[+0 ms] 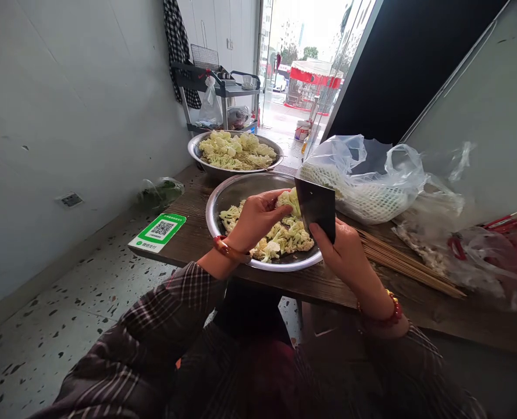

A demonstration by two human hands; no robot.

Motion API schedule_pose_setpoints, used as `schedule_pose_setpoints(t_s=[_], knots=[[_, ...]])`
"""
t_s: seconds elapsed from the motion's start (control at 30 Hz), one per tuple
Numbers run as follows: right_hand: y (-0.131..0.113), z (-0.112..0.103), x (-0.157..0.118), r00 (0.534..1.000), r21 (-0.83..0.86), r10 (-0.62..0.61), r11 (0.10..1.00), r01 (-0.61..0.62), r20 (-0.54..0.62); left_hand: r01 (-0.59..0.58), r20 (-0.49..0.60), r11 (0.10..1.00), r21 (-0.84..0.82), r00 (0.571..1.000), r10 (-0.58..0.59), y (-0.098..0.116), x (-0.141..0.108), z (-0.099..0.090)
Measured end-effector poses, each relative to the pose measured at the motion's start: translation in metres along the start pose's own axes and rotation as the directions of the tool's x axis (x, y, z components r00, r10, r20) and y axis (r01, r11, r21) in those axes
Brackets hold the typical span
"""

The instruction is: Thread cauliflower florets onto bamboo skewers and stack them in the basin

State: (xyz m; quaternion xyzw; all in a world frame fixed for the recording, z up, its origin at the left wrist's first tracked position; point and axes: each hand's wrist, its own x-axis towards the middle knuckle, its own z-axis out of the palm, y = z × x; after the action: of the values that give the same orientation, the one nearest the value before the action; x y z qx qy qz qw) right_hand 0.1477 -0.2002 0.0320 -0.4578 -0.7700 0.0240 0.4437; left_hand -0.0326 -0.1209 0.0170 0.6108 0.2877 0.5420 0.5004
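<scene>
My left hand (258, 220) grips a pale cauliflower piece (288, 199) between thumb and fingers, above a wide metal basin (211, 208). Closed around a dark, broad-bladed cleaver (318, 205) is my right hand (344, 251), over the basin's right side. The blade stands upright, right beside the held piece; whether its edge touches the cauliflower I cannot tell. Cut cauliflower florets (291, 237) lie in the basin below both hands. The cleaver's handle is hidden by my right hand.
Behind stands a second metal basin (192, 150) heaped with cauliflower (230, 148) and thin sticks. Bamboo skewers (409, 265) lie at right, near plastic bags (371, 189) holding netted produce. A green QR-code card (160, 231) sits at the wooden table's left corner. A cart (241, 91) stands beyond.
</scene>
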Motion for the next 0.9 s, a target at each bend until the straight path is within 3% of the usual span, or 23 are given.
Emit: schedule_pose_setpoints(t_s=[0.4, 0.67, 0.8, 0.9], knots=[[0.001, 0.009, 0.002, 0.998, -0.016, -0.012, 1.0, 0.011, -0.06, 0.001, 0.052, 0.999, 0.032, 0.999, -0.003, 0.001, -0.001, 0.001], [0.002, 0.018, 0.007, 0.995, -0.111, -0.01, 0.994, -0.002, -0.102, 0.053, 0.129, 0.995, -0.085, 0.991, -0.041, -0.002, 0.0, 0.002], [0.003, 0.017, 0.008, 0.992, -0.105, 0.02, 0.994, -0.033, -0.123, 0.115, 0.175, 0.965, -0.237, 0.982, -0.074, -0.003, 0.0, 0.005], [0.001, 0.016, 0.007, 0.993, -0.107, 0.0, 0.994, -0.013, -0.117, 0.133, 0.148, 0.949, -0.287, 0.985, -0.093, -0.002, 0.0, 0.009]])
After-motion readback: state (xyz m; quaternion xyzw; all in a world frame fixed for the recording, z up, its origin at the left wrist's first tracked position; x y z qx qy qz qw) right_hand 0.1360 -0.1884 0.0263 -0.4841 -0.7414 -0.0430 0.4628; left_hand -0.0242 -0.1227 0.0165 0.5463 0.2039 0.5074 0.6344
